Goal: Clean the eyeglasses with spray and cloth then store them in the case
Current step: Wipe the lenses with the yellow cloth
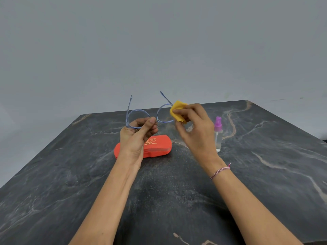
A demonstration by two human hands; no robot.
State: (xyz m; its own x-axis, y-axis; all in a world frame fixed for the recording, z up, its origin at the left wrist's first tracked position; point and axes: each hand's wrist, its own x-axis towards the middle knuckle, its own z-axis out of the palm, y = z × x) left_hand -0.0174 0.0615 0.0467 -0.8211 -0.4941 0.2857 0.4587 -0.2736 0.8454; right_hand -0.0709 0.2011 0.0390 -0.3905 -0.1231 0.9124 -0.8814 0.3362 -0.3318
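Nearest me, the two bare forearms reach out over the dark marbled table (70, 191), the right wrist wearing a thin striped bracelet (220, 171). A little further on, the orange case (159, 145) lies flat on the table, shut, partly hidden under the left hand (134, 137). That hand is raised above it and grips the glasses (141, 117) by the lower rim of the left lens, its fingers (153, 130) curled round the frame and the thumb up beside the bridge. The glasses are in the air, clear of the table, with both arms unfolded and pointing away from the person. The right hand (196, 131) pinches the yellow cloth (177, 110) between thumb and fingertips and presses it to the outer edge of the right lens. Just behind that hand the bottle (218, 137) stands upright on the table, held by nobody, its purple spray head on. Beyond the table edge is only a plain grey wall (159, 41). By my reckoning the spraying is likely over, though I cannot see whether the lenses are wet, and the wiping is under way. Whether the left lens has been wiped I cannot tell. What is left: finish the lenses, put the cloth down, fold the arms, open the case, lay the glasses inside and close it.
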